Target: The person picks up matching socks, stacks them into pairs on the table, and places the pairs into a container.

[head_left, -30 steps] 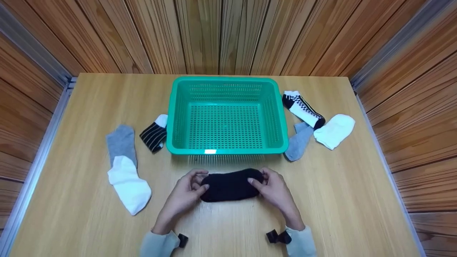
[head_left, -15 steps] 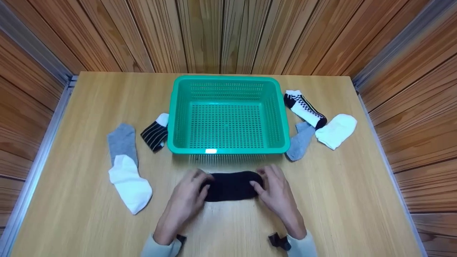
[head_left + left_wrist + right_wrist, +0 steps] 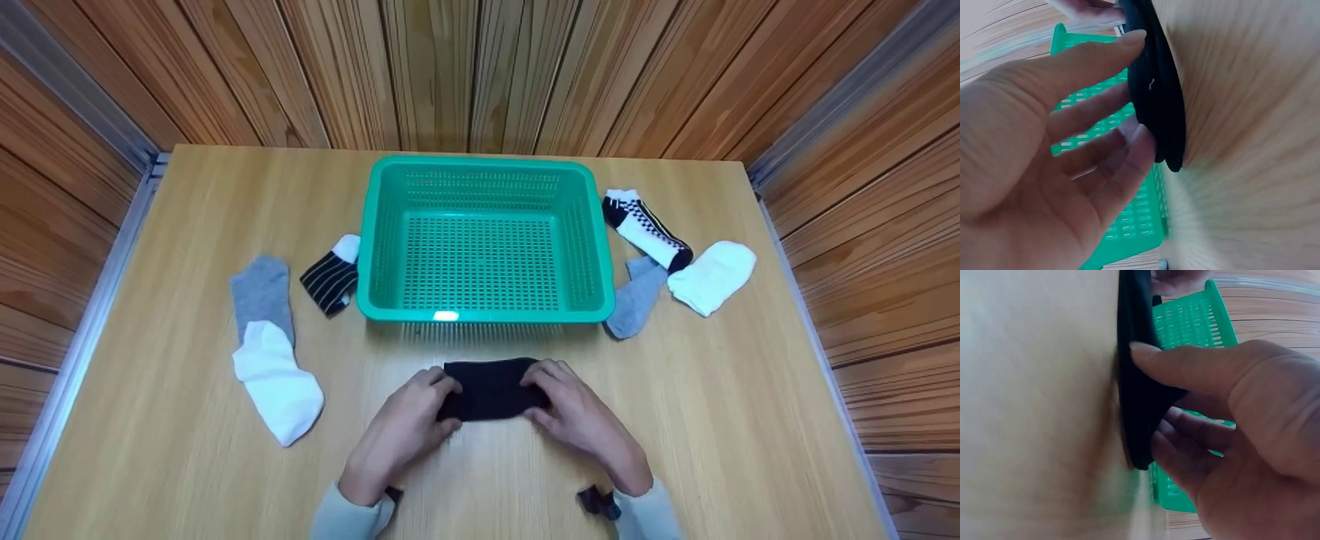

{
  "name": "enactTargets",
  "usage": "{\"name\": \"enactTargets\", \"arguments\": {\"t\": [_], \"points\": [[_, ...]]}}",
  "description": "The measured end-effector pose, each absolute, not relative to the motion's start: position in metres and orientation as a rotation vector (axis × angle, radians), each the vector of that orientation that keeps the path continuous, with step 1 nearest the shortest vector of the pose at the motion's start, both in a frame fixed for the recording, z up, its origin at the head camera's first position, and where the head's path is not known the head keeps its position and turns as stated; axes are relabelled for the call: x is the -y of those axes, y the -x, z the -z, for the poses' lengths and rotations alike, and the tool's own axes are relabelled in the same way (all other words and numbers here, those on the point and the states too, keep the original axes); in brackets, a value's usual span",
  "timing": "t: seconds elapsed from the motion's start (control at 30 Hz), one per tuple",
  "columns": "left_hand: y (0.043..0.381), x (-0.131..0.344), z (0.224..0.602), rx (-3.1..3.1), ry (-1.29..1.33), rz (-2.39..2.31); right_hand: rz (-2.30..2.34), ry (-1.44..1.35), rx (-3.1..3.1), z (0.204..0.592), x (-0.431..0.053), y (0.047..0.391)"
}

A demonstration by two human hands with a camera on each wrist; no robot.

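Observation:
A folded black sock (image 3: 491, 390) lies in front of the basket, its long side running left to right. My left hand (image 3: 409, 420) grips its left end, with curled fingers over the top and the thumb near the front edge. At the other end my right hand (image 3: 581, 412) pinches the fabric between thumb and fingers. In the left wrist view the sock (image 3: 1154, 90) shows stacked layers, the thumb and fingertips against it. The right wrist view has the thumb pressed on the sock (image 3: 1140, 394), fingers bent at its far side.
A green basket (image 3: 487, 316) stands behind the hands. To its left lie a black striped sock (image 3: 330, 281), a grey sock (image 3: 261, 292) and a white sock (image 3: 279, 386). On its right are a checkered sock (image 3: 649, 232), a blue-grey sock (image 3: 636, 300) and another white sock (image 3: 712, 277).
Both hands have come closer together on the black sock, which now shows a shorter span. The left fingers have moved from its left edge to over its top. The head view has shifted slightly.

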State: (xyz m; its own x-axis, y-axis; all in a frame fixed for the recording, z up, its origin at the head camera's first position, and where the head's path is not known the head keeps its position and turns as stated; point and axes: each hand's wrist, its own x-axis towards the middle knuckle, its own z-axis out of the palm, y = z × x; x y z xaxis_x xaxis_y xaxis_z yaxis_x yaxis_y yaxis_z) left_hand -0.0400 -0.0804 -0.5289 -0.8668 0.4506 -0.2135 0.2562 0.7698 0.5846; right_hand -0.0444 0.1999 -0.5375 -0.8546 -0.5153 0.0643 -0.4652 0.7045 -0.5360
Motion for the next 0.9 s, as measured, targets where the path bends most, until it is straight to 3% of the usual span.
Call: {"name": "enactTargets", "arguments": {"t": [0.17,0.5,0.9], "points": [[0.041,0.081,0.53,-2.614,-0.559,-0.774,0.918,0.751,-2.811,0.535,-0.2,0.052],[0.039,0.087,0.516,-2.843,-0.652,-0.802,1.482,0.432,-2.617,0.512,-0.207,0.051],[0.035,0.09,0.531,-2.865,-0.535,-0.781,1.395,0.4,-2.626,0.533,-0.203,0.045]]}}
